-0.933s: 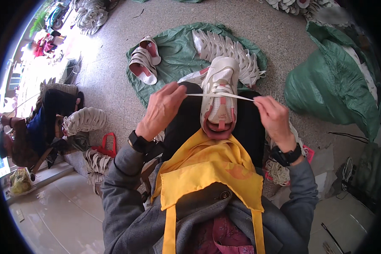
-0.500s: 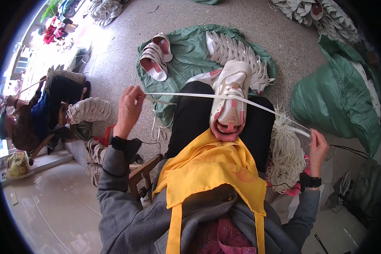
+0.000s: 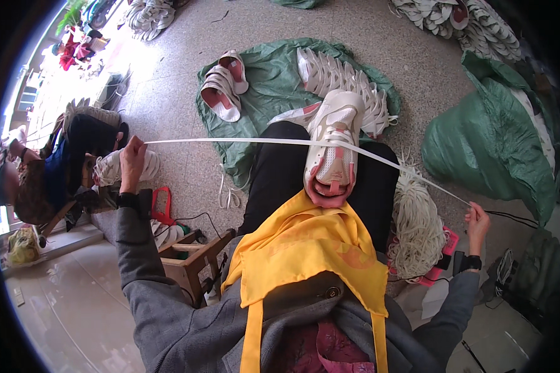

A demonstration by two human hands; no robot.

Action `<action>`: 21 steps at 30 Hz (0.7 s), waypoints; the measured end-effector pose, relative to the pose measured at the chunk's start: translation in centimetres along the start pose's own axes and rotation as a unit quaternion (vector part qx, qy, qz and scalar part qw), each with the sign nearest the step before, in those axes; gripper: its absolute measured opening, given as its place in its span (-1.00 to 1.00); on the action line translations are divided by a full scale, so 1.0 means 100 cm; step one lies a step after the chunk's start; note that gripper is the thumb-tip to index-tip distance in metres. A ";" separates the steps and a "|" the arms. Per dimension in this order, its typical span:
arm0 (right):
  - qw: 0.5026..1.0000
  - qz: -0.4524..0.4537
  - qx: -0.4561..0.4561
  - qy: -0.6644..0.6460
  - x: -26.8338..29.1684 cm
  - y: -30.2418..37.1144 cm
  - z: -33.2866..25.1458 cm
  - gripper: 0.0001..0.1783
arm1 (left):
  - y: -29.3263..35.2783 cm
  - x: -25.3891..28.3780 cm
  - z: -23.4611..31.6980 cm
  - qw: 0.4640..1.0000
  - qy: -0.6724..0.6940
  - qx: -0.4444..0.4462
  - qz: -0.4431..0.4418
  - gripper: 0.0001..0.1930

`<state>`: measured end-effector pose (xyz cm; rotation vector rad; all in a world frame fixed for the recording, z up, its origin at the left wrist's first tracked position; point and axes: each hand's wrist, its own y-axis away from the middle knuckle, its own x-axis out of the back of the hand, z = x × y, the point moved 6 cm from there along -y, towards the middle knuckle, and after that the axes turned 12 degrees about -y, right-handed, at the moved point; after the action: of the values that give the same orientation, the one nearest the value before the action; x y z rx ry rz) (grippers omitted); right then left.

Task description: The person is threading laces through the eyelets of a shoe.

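A white and pink sneaker (image 3: 335, 146) rests between my knees, toe pointing away, its heel against the yellow apron (image 3: 311, 255). A flat white shoelace (image 3: 230, 140) runs through its upper eyelets and stretches taut to both sides. My left hand (image 3: 132, 156) is closed on one end, out to the left above the floor. Far to the right, my right hand (image 3: 477, 222) pinches the other end, with its fingers bent around the lace.
A green sheet (image 3: 261, 81) beyond my knees carries nested shoe uppers (image 3: 345, 81). White laces (image 3: 415, 224) hang in a bundle by my right knee. There is a green sack (image 3: 488, 143) at the right, a wooden stool (image 3: 196, 258) at the left, and a seated person (image 3: 50, 174) farther left.
Both hands have moved apart, the left one farther left and the right one slightly right and down. The lace lengths between the hands and the shoe have grown longer and straighter.
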<state>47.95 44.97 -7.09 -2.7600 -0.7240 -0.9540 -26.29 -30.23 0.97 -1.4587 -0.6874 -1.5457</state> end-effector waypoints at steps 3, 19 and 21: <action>1.000 -0.003 -0.015 0.006 0.009 -0.003 0.010 -0.75 | -0.006 0.003 -0.003 1.000 0.011 -0.004 -0.016 -0.88; 0.933 0.070 -0.036 -0.351 -0.060 -0.020 -0.120 -0.74 | -0.051 0.061 0.089 0.993 0.011 0.016 0.117 -0.86; 0.927 0.031 -0.049 -0.370 -0.097 -0.002 -0.161 -0.72 | -0.029 0.003 0.119 0.997 0.000 -0.028 -0.065 -0.85</action>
<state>32.38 36.90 -0.33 -3.1951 -0.6656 0.1165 -23.01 -18.73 3.69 -1.4800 -0.7586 -1.6756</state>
